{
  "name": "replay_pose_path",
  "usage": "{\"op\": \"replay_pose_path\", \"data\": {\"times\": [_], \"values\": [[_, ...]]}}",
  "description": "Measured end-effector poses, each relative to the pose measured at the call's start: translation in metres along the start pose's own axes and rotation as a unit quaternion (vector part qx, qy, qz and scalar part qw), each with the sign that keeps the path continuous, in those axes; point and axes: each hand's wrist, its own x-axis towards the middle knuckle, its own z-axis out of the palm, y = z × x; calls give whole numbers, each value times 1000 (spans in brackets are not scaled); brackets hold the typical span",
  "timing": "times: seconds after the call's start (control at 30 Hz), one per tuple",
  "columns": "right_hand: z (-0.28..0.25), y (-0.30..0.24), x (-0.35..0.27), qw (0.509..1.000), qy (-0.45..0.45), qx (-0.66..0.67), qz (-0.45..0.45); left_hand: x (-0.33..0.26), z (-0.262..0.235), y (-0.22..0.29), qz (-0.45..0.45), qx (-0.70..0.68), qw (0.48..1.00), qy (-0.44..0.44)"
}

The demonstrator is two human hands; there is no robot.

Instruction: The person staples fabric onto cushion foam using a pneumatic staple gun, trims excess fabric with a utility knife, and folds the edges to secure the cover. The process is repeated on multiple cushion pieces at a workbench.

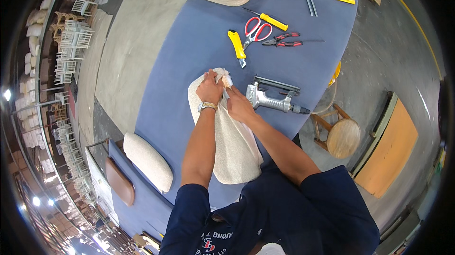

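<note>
Cream fabric covers the seat pad under my hands, and it lies on the blue table right at the near edge. My left hand is clenched on the fabric at the pad's far end, bunching it tight, with a watch on that wrist. My right hand sits just beside it, fingers pinched together on a small thin tool whose tip meets the gathered fabric; I cannot tell what kind of tool it is. Just right of that grip lies a staple gun, near the hand but not touching it. Beyond the grip, farther up the table, lie a yellow knife, red scissors and pliers. Well left of my left arm rests another cream cushion.
</note>
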Motion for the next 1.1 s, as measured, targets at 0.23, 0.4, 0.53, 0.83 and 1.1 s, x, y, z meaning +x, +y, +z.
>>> {"op": "replay_pose_path", "data": {"times": [0.23,0.4,0.53,0.83,1.1], "values": [[-1,6,0,1000,6,-12,-25,1,-9,7,-20,-39,998,-36],[-5,-5,-3,1000,9,-3,-29,-1,-24,6,-25,-74,996,-30],[-1,-14,-5,998,21,-8,-60,-5,-40,-6,-23,-102,995,10],[2,-69,34,963,-38,264,-46,-77,-133,-13,-85,-257,947,174],[-8,-136,-12,837,-268,465,-103,-179,-196,32,-98,-345,882,305]]}}
